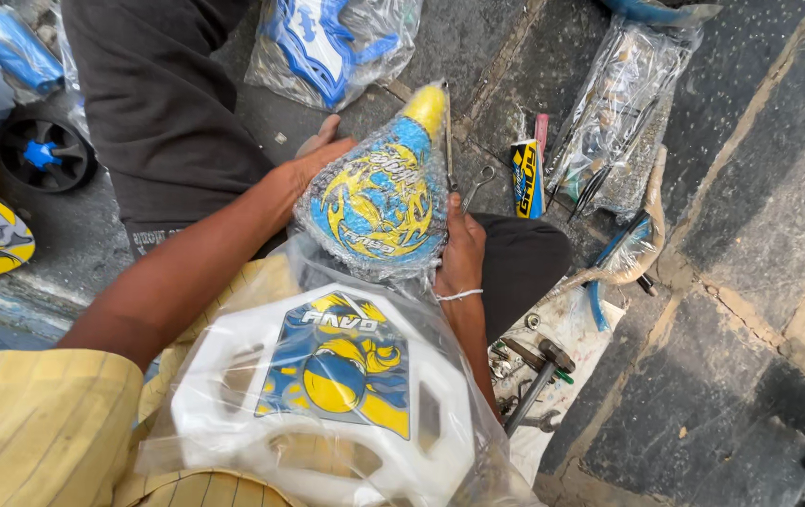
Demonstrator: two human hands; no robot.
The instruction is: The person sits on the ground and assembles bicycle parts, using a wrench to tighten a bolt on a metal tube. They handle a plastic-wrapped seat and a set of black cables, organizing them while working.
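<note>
Both my hands hold a blue and yellow bicycle saddle (379, 197) wrapped in clear plastic, its yellow nose pointing away from me. My left hand (313, 161) grips the saddle's left side. At the saddle's lower right edge, my right hand (461, 255), with a thin band on its wrist, closes around it. Below the saddle, on my lap, lies a white plastic panel (327, 394) with a blue and yellow sticker, also in a clear bag.
A hammer (536, 376) and small metal parts lie on the ground at my right. A wrench (479, 183), a yellow and black packet (524, 178) and bags of parts (613, 103) lie ahead. A small black wheel (46, 155) sits at the left.
</note>
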